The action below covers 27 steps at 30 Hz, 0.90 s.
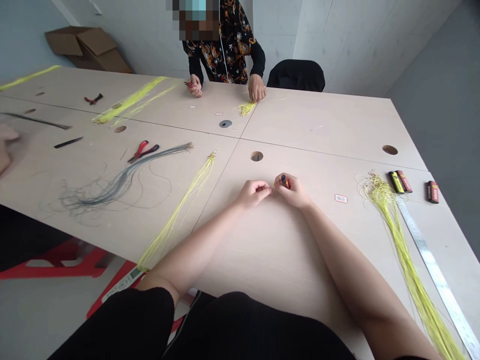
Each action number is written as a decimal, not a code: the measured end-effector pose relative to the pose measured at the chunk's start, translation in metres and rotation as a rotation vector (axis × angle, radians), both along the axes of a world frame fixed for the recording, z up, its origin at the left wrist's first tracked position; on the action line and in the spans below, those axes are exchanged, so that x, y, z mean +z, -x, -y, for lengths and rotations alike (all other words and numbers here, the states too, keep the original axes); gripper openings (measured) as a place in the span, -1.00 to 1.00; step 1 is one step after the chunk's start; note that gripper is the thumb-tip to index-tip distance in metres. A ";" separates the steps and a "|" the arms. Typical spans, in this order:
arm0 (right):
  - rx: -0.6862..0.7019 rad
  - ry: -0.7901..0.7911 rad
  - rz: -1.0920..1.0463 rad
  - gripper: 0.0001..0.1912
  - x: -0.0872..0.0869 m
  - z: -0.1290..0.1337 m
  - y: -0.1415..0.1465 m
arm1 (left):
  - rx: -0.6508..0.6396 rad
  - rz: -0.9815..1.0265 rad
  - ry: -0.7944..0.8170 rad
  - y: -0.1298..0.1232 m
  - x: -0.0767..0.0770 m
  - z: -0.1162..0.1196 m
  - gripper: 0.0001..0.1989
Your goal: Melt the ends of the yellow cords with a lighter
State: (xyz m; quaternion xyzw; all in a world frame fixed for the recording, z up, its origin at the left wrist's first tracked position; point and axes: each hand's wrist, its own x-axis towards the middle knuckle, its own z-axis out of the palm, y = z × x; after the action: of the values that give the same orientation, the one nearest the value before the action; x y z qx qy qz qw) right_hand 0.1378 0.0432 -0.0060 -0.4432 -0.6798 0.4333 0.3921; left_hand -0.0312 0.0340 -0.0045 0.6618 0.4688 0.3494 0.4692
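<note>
Over the middle of the near table panel, my left hand (255, 192) is closed in a pinch; whatever sits between its fingertips is too small to name. Close to its right, my right hand (294, 191) is wrapped round a black-and-orange tool (285, 181), whose dark rounded end sticks up out of the fist. A speck of yellow shows between the two hands, which are slightly apart. Left of my forearm lies a loose bundle of yellow strands (187, 192) with small knotted ends. Another, thicker yellow bundle (397, 240) runs along the right side.
Beside the right bundle lie a steel ruler (431, 260) and several batteries (400, 182). Leftward are grey strands (127, 177), red-and-black pliers (143, 151) and a black knife-like tool (68, 142). A co-worker's hands (257, 88) handle yellow strands opposite. The table has round holes (257, 156).
</note>
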 end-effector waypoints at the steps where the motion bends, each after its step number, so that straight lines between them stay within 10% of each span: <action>1: -0.011 0.006 -0.014 -0.94 -0.001 0.000 0.000 | 0.000 0.000 0.000 0.000 -0.001 0.000 -0.75; 27: -0.013 0.438 -0.468 -0.51 0.004 -0.010 -0.007 | 0.143 0.220 0.106 0.005 -0.006 -0.017 -0.74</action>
State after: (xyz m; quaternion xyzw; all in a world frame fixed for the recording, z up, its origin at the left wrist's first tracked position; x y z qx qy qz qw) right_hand 0.1448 0.0529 -0.0017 -0.4097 -0.4588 0.6572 0.4356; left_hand -0.0359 0.0512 -0.0101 0.5588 0.4782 0.4271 0.5260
